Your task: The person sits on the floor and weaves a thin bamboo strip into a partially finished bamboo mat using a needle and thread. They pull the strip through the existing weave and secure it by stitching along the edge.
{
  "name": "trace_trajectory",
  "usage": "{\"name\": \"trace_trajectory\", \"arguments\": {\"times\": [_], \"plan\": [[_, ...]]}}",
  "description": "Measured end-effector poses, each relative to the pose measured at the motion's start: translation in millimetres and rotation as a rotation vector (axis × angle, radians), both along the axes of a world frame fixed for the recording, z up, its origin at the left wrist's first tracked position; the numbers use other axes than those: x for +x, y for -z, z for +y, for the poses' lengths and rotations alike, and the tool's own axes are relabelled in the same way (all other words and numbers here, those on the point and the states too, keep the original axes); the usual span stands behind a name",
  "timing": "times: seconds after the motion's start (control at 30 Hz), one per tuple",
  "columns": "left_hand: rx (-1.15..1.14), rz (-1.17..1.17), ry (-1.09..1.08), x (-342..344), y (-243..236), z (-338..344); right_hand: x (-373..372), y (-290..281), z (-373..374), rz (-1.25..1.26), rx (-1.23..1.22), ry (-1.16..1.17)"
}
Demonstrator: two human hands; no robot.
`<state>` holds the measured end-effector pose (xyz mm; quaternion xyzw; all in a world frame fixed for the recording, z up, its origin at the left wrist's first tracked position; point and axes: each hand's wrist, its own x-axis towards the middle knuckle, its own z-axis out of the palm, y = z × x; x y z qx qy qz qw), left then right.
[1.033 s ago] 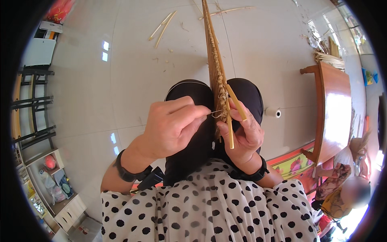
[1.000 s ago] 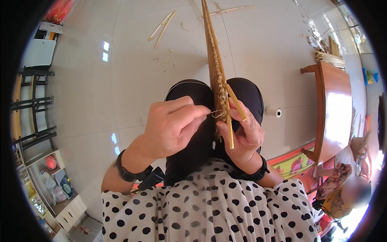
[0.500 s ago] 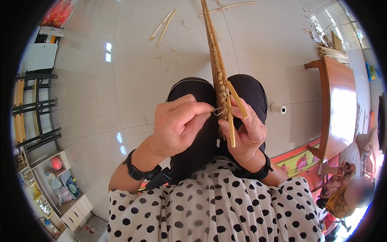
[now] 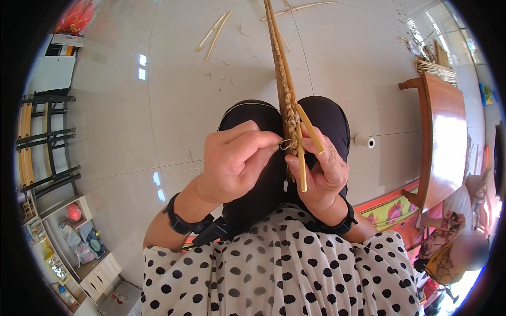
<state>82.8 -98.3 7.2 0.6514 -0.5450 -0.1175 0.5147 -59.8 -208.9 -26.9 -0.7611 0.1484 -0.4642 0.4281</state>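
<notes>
A long braid of straw-coloured stalks (image 4: 289, 95) lies along a brown wooden strip between my knees and runs away toward the top. At the braid's near end, my left hand (image 4: 234, 158) pinches a thin pale thread (image 4: 285, 144) between thumb and forefinger. A small loop of that thread shows against the braid. My right hand (image 4: 326, 167) is closed around the same end from the right, and the fingertips behind it are partly hidden. Two thicker yellow stalks (image 4: 302, 163) stick out toward me between its fingers.
Loose stalks (image 4: 218, 36) and small scraps lie on the tiled floor ahead. A white thread spool (image 4: 364, 141) rests right of my knee. Further right stands a brown wooden table (image 4: 444, 137), with a person (image 4: 448, 260) beyond it. Shelves (image 4: 79, 237) line the left side.
My left fingertips have shifted very slightly right and up toward the braid. The thread's loop looks a little different. My right hand and the stalks stay nearly where they were.
</notes>
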Motion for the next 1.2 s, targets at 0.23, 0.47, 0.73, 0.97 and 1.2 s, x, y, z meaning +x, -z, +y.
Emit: {"name": "trace_trajectory", "arguments": {"times": [0.23,0.47,0.73,0.97,1.2], "plan": [[-0.033,-0.001,-0.015,-3,1,-4,0,1,2,0.016,-0.018,0.012],[-0.022,-0.039,-0.034,-3,0,-6,1,-1,2,0.051,-0.047,0.04],[0.15,-0.085,0.0,9,-10,9,3,6,-2,0.042,-0.087,0.069],[0.26,0.067,0.006,7,-14,11,3,6,-3,0.046,-0.108,0.078],[0.224,0.004,0.004,7,-14,8,4,6,-1,0.036,-0.083,0.084]]}}
